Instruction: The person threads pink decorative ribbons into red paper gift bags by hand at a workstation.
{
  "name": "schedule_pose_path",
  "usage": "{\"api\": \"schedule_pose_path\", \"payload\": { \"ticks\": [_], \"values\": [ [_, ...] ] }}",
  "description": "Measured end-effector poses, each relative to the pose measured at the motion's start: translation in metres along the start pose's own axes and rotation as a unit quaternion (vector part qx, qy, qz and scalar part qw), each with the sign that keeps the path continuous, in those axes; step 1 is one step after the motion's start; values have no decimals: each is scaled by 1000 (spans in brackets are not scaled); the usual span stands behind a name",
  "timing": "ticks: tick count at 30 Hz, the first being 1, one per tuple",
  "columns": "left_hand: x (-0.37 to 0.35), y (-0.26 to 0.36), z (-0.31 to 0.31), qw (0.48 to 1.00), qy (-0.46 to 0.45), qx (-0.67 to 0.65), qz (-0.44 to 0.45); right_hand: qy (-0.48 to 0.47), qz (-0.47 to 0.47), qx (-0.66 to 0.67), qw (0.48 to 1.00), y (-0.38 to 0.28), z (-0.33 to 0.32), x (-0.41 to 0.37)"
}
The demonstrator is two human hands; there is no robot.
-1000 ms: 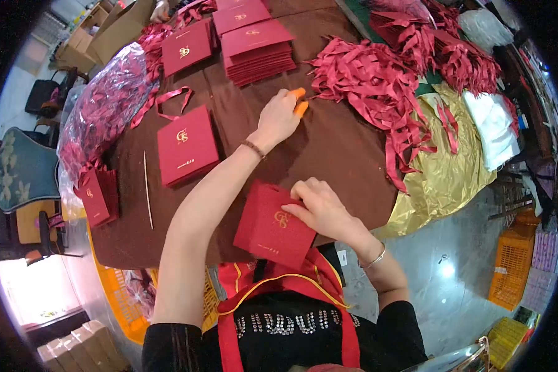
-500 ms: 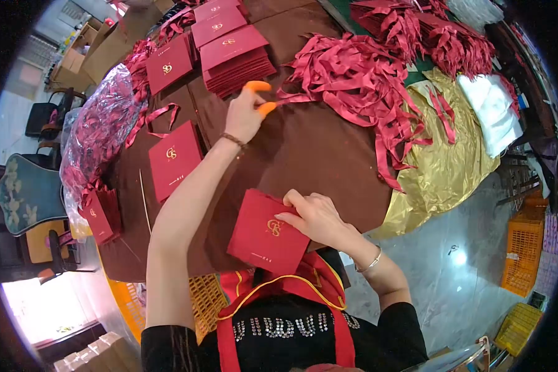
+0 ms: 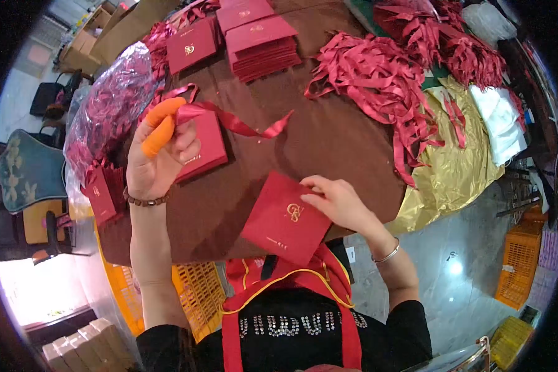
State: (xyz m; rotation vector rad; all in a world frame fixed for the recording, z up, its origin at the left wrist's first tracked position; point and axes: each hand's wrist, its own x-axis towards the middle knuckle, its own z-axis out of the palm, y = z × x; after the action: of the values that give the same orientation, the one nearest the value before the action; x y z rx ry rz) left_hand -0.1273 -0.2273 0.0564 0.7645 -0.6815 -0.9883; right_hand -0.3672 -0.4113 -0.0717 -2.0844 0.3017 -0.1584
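The left hand [image 3: 161, 155], with orange caps on two fingers, pinches a red ribbon [image 3: 242, 126] up above the desk [image 3: 328, 149], and the right hand [image 3: 338, 201] holds a flat red bag [image 3: 282, 220] at the desk's near edge.

Left hand [image 3: 158, 155] raised at left of frame, palm to the camera, thumb and forefinger [image 3: 162, 115] – both in orange cots – pinched on a ribbon [image 3: 242, 127]. Its bare forearm rises steeply from lower left, a bead band at the wrist. Right hand [image 3: 340, 203] lies low at centre, palm down, fingers spread on the upper edge of a bag [image 3: 282, 220] – the thumb is hidden. Its forearm bends in from lower right, a bangle at the wrist.
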Motion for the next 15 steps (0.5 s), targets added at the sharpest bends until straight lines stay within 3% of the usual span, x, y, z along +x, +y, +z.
{"api": "schedule_pose_path", "payload": {
  "ticks": [2, 5, 6, 8, 9, 11, 12, 14, 15],
  "values": [
    [-18, 4, 0, 999, 29, 13, 19, -14, 21, 54, 998, -7, -6, 0],
    [-48, 15, -3, 961, 140, 196, 134, -41, 34, 57, 997, -9, -11, 1],
    [-53, 19, 1, 936, 136, 272, 177, -49, 52, 77, 995, -9, -12, 0],
    [-72, 34, 5, 902, 104, 389, 158, -60, 72, 94, 991, -11, -12, 1],
    [-75, 36, 9, 902, 109, 388, 156, -64, 78, 91, 991, -12, -12, 3],
    [-77, 35, 21, 861, 11, 496, 115, -71, 96, 102, 988, -9, -8, 6],
    [-72, 26, 31, 853, 22, 515, 86, -77, 93, 102, 987, -10, -7, 7],
    [-54, 10, 36, 723, -41, 689, -44, -68, 96, 62, 991, -12, -6, 9],
    [-53, -17, 21, 731, -63, 679, -6, -71, 93, 62, 991, -13, -5, 9]
  ]
}}
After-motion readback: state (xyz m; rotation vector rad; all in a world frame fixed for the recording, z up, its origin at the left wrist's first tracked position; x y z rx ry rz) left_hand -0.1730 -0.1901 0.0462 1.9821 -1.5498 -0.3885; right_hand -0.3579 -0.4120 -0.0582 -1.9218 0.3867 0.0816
